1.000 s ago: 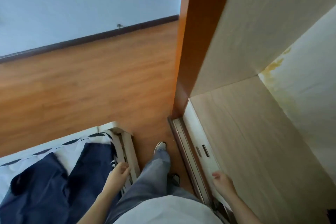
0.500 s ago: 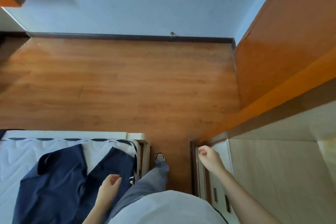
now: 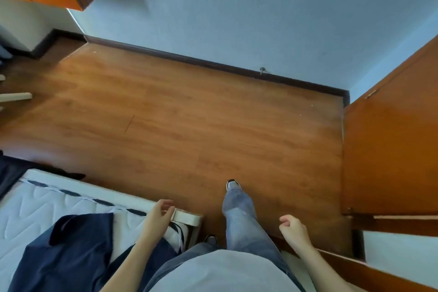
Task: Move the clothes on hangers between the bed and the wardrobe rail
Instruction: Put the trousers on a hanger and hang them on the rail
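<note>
The navy garment (image 3: 71,249) lies spread flat on the bed (image 3: 42,204), lower left in the head view, on the white quilted mattress, with one edge running under my left forearm. I judge it light, soft and floppy: thin cloth that will sag and bunch if I grab it mid-panel, nothing fragile. I can't see a hanger in it from here; any hook or shoulder bar is hidden or out of frame. If there is a hook at the collar end, that's the place to hold. Otherwise I'd pinch at the neckline or shoulders so it hangs straight. My left hand (image 3: 157,217) hovers over the bed's near corner, just past the garment's edge, fingers loosely curled, thumb apart, holding nothing; I can't tell if it touches the frame. My right hand (image 3: 292,227) hangs beside my jeans leg over the floor (image 3: 189,125), wrist bent, fingers curled loosely inward, also empty. The wardrobe (image 3: 388,161) stands to my right, an orange-brown panel; its rail is not in view.
</note>
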